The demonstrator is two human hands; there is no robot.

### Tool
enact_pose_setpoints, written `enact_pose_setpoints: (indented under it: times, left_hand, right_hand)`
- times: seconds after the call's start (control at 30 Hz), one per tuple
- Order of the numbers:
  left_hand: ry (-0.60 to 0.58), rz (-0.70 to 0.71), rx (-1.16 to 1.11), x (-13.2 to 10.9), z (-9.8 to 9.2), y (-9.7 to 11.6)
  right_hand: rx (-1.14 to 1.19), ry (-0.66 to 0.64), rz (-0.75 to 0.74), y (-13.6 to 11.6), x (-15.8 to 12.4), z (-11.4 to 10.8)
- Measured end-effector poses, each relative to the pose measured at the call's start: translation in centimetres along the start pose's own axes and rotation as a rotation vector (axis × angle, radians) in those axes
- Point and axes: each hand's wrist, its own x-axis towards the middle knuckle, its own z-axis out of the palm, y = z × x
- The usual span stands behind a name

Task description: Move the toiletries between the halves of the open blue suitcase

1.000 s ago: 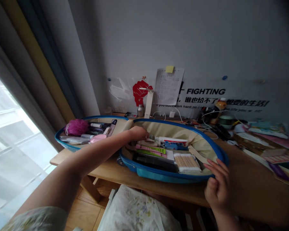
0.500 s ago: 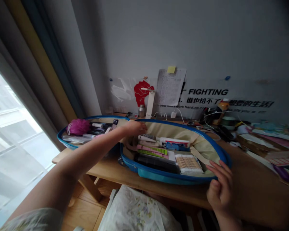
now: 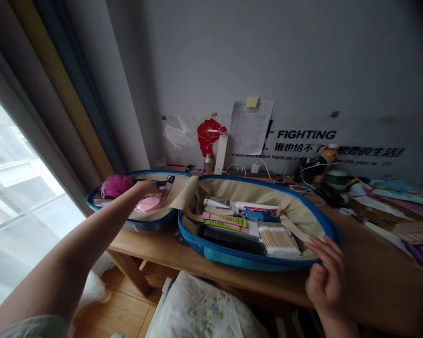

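An open blue suitcase [image 3: 204, 251] with beige lining lies on the wooden desk. My left hand [image 3: 148, 188] reaches down into its left half, among dark slim items beside a clear-and-dark case [image 3: 167, 187]. The fingertips there are hidden, so I cannot see whether they hold anything. Near that hand are a purple bath puff [image 3: 115, 186] and a round pink item [image 3: 148, 203]. At the right rim rests my right hand [image 3: 326, 270], fingers apart and holding nothing. Cotton swabs [image 3: 279, 241], a toothpaste tube [image 3: 257, 207] and green-pink tubes [image 3: 225, 220] fill the right half.
Behind the suitcase stand a small metal bottle [image 3: 208, 163] and a white upright lamp [image 3: 221, 155]. Papers, cables and a purple item [image 3: 418, 253] clutter the desk's right side. A cushion with floral print [image 3: 204, 307] sits below the desk edge.
My left hand has moved left and down, from the middle hinge into the suitcase's left half, uncovering the round pink item. My right hand stays at the right rim.
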Motion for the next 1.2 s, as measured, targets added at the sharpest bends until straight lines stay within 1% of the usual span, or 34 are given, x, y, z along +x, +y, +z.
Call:
enact_pose_setpoints:
  times: [0.07, 0.13, 0.3, 0.37, 0.43, 0.53, 0.6, 0.63, 0.7, 0.77, 0.87, 0.93, 0.97, 1.07, 1.2]
  left_hand:
    - [-0.073, -0.063, -0.003, 0.4, 0.3, -0.1]
    - [-0.112, -0.093, -0.005, 0.8, 0.4, -0.2]
    - [-0.141, -0.114, -0.015, 1.1, 0.7, 0.2]
    - [-0.122, -0.114, -0.015, 0.7, 0.6, 0.5]
    - [-0.076, -0.105, -0.015, 0.3, 0.0, 0.8]
    - [0.048, -0.051, -0.024, -0.4, -2.0, 1.9]
    - [0.163, 0.021, -0.032, -1.0, -3.7, 3.4]
    - [0.222, 0.067, -0.035, -1.4, -4.5, 4.4]
    - [0.320, 0.178, -0.033, -2.1, -5.6, 7.2]
    - [0.362, 0.313, -0.010, -2.7, -5.8, 10.6]
    - [0.330, 0.497, 0.066, -3.0, -4.7, 15.8]
    - [0.288, 0.580, 0.123, -2.7, -3.5, 18.5]
    - [0.269, 0.610, 0.148, -2.5, -3.0, 19.6]
    - [0.228, 0.656, 0.202, -1.5, -1.9, 21.4]
    - [0.193, 0.665, 0.218, -0.1, -1.4, 21.9]
  right_hand:
    - [-0.009, -0.005, -0.002, 0.0, 0.0, 0.0]
    - [-0.009, -0.005, -0.003, 0.0, 0.0, -0.1]
    - [-0.002, 0.001, -0.006, -0.1, 0.0, -0.1]
    - [-0.010, 0.001, -0.009, -0.1, 0.0, -0.1]
    - [-0.015, -0.003, -0.009, -0.2, 0.0, -0.1]
    - [-0.010, -0.004, 0.010, -0.2, 0.0, 0.0]
    - [-0.005, -0.001, 0.026, -0.3, 0.1, 0.0]
    - [-0.003, 0.002, 0.032, -0.4, 0.1, 0.0]
    - [0.002, 0.005, 0.033, -0.4, 0.2, 0.0]
    - [0.004, 0.006, 0.020, -0.4, 0.2, 0.0]
    - [0.000, -0.001, 0.007, -0.3, 0.1, -0.1]
    - [0.003, -0.004, 0.012, -0.2, 0.0, -0.1]
    - [0.006, -0.006, 0.015, -0.1, 0.0, -0.1]
    - [0.001, -0.010, 0.012, -0.2, -0.1, -0.1]
    - [-0.004, -0.010, -0.007, -0.4, 0.2, -0.1]
